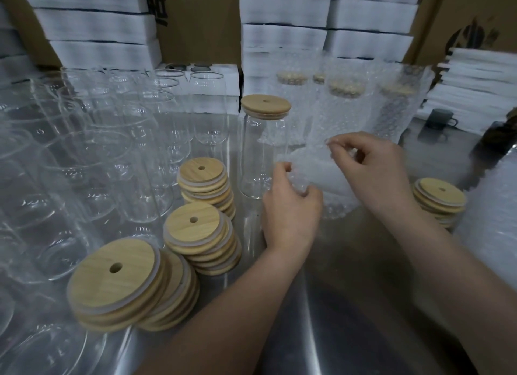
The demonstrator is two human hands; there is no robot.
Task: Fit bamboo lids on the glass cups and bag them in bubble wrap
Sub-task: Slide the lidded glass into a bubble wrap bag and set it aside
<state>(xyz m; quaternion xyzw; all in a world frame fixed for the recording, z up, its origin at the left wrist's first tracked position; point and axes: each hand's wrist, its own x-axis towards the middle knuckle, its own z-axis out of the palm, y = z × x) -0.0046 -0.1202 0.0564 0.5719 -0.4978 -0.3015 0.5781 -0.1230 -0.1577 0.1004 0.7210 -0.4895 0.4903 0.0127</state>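
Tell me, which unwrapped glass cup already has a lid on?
The tall cup standing just beyond the left hand: a bamboo lid caps it, while the other unwrapped cups are open-topped.

**Foam and Cardboard Walling the Counter**

A shiny metal counter [349, 304] is stretching beneath the left hand [291, 206]. Beyond it, white foam stacks [282, 36] and brown cardboard boxes [195, 38] are rising. A dark mug [440, 120] is sitting beyond the right hand [372, 164].

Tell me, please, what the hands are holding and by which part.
A bubble-wrap bag: the left hand pinches its left edge, the right hand pinches its top edge.
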